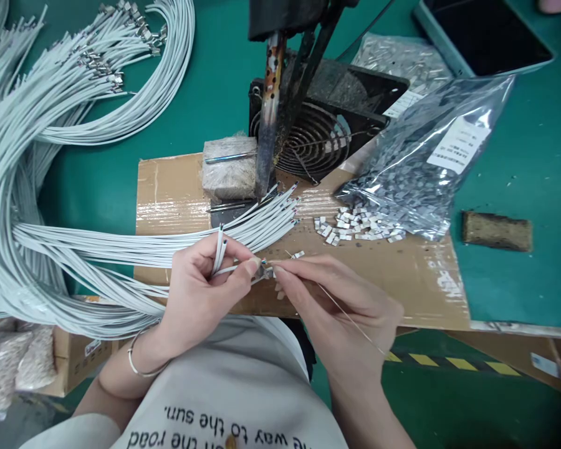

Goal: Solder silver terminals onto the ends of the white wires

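My left hand (210,280) is closed on white cables (219,252); some short dark-tipped ends stick up between its fingers. At its thumb and index fingertips, one cable end shows tiny coloured cores beside a small metal connector (267,272). My right hand (346,305) is pinched shut at the same spot, its fingertips almost touching the left thumb. A thin silvery wire (350,319) runs across that hand; what exactly lies between the fingertips is too small to make out. Above stands a soldering iron (267,125), tip down over a bundle of cable ends (275,227).
Brown cardboard (402,280) covers the green table (495,174). Loose metal connectors (355,224) lie beside an open plastic bag (416,162). A black fan (318,137) stands behind the iron. Large cable coils (9,187) fill the left. A brown sponge (497,231) and phone (486,34) lie right.
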Tool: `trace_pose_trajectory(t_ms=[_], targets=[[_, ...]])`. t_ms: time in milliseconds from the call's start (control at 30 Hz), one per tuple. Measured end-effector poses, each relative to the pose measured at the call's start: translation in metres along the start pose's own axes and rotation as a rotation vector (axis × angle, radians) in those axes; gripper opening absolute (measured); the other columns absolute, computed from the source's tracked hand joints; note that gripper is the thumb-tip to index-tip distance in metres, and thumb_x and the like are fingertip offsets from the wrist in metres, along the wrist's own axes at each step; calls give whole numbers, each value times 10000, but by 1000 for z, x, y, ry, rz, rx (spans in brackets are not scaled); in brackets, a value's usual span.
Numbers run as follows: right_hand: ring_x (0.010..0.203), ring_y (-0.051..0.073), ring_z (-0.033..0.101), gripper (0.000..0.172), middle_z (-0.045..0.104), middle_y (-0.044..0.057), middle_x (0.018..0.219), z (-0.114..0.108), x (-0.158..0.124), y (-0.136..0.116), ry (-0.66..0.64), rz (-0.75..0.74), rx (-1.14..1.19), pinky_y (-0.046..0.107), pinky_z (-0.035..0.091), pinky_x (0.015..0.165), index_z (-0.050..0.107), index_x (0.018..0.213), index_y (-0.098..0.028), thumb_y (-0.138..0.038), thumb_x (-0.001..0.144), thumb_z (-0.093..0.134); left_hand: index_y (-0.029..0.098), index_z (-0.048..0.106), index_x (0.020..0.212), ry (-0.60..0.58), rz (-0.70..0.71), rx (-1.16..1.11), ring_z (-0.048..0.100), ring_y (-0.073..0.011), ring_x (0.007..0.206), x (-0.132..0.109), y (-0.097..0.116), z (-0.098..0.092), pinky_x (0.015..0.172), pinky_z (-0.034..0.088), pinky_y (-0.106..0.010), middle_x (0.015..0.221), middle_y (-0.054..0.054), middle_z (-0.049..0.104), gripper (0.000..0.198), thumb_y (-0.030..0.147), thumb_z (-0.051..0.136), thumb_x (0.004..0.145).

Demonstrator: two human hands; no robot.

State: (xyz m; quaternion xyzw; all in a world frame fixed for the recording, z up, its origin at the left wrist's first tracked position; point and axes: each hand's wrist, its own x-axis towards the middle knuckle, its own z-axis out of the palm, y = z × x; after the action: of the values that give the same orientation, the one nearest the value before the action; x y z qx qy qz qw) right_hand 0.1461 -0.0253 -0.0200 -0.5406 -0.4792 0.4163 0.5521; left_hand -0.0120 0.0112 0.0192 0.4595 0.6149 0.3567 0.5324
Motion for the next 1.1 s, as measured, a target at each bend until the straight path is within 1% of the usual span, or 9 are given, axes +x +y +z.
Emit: trace_pose_trajectory(t_ms=[267,400,500,633,767,867,967,1033,1100], targets=[[732,87,694,328,788,-45,890,0,0,-2,-18,7,26,202,578,644,850,1029,-326,-38,902,755,166,692,704,11,10,16,387,-67,497,1,2,2,433,299,-186,576,28,551,139,208,785,798],[724,106,708,320,790,-30,886,2,0,-3,-3,-15,-15,223,585,627,852,1029,-319,-42,901,756,167,695,710,9,20,11,415,-69,501,2,3,2,436,328,-176,577,31,557,128,197,784,797],[709,131,720,351,802,-21,890,4,0,-3,36,-130,-130,261,600,626,843,1053,-323,-29,875,769,168,695,713,1,17,-5,424,-69,499,1,2,1,432,339,-171,579,31,564,126,187,784,800],[712,178,736,421,819,-7,906,5,-2,-2,62,-284,-278,339,625,673,814,1117,-345,-17,855,776,170,692,716,-14,-10,-17,377,-61,480,1,2,2,414,312,-167,559,44,531,133,191,793,800],[714,195,747,439,818,-1,898,5,-4,-2,73,-337,-353,360,627,697,807,1122,-347,-16,833,793,170,682,713,-18,-29,-30,384,-61,475,1,3,2,411,321,-168,559,45,534,136,179,798,782],[708,191,748,432,814,-11,891,5,-4,-2,83,-311,-324,353,617,671,815,1102,-367,-23,843,785,171,683,727,-34,-38,-39,392,-60,481,1,3,0,419,319,-167,571,43,544,130,178,794,796],[714,177,745,400,813,-24,881,2,-4,-2,132,-213,-260,330,614,650,828,1071,-366,-33,852,788,171,692,738,-43,-39,-42,384,-60,490,1,2,-2,430,303,-168,572,43,532,139,205,787,834],[721,171,745,332,813,-22,876,0,-3,-2,172,-115,-212,312,618,644,840,1036,-347,-66,862,801,170,707,743,-43,-37,-30,405,-66,510,0,2,-3,441,308,-175,605,24,576,143,219,786,851],[714,167,745,239,815,-14,877,-2,-1,-1,175,-21,-150,301,627,640,850,991,-323,-116,878,812,171,722,747,-55,-35,-26,467,-82,555,-1,1,-4,461,344,-184,695,-12,666,131,215,791,849]])
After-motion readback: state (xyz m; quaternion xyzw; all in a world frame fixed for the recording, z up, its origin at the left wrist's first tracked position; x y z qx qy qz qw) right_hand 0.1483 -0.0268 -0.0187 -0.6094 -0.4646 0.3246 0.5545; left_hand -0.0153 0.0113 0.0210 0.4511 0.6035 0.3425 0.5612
